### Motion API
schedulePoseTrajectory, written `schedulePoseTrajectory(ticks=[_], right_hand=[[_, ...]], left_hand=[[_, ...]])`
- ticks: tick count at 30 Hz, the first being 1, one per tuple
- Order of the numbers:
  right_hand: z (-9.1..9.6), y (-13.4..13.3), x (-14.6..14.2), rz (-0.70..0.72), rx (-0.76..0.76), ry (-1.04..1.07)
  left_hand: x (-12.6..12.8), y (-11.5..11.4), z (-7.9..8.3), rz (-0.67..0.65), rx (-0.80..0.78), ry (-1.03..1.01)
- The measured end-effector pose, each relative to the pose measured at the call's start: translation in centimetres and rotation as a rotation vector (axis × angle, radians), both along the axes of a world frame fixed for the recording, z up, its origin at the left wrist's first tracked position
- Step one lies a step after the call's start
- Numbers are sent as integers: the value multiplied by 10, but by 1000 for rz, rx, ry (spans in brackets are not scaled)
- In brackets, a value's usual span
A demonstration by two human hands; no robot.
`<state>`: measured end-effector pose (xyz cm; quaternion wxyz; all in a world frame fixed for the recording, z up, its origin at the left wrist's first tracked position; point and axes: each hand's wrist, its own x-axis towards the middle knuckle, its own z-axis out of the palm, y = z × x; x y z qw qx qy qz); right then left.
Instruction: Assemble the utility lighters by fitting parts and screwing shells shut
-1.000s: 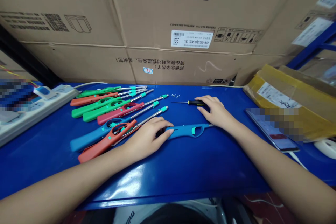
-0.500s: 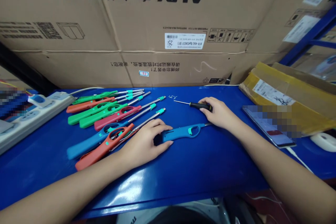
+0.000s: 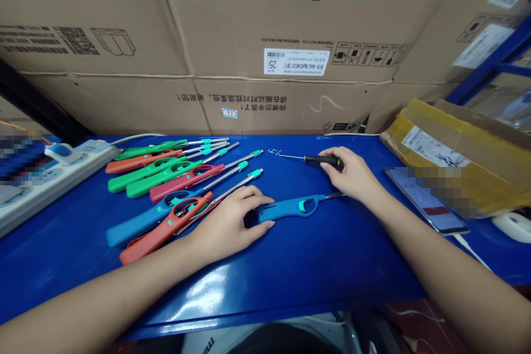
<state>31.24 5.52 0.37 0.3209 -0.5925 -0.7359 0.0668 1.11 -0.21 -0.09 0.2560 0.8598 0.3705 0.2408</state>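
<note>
My left hand point(image 3: 232, 224) is closed around the handle end of a blue gas lighter point(image 3: 284, 209), which lies on the table with its metal nozzle toward the right. My right hand point(image 3: 350, 172) grips a screwdriver point(image 3: 321, 160) with a black and yellow handle. Its thin shaft points left, the tip close to several small, pale, screw-like pieces point(image 3: 274, 152) on the table. Left of my left hand lie several more lighters: an orange one point(image 3: 153, 238) nearest, then a blue one point(image 3: 136, 224), a red one point(image 3: 186, 182) and green ones point(image 3: 141, 177).
A white power strip point(image 3: 53, 177) runs along the left side of the blue table point(image 3: 315, 271). On the right lie a phone point(image 3: 427, 199) with a cable, a yellow-taped carton point(image 3: 452, 160) and a white object point(image 3: 512, 225). A large cardboard box point(image 3: 228, 27) stands behind.
My right hand and the screwdriver have shifted slightly right, the tip now beside the small pieces. My left hand stays on the blue lighter. The whole view has tilted a little.
</note>
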Motion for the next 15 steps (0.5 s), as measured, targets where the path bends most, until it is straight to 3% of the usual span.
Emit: schedulePoseTrajectory(ticks=[5,12,15], right_hand=[[13,-6,-4,-60,115,190],[42,-24,-18,-7,46,586],[60,-32,-26,33,26,618]], left_hand=[[-1,0,-2,1,12,-30],[2,-1,-5,-13,29,-64],[3,-2,-4,-19,17,-69]])
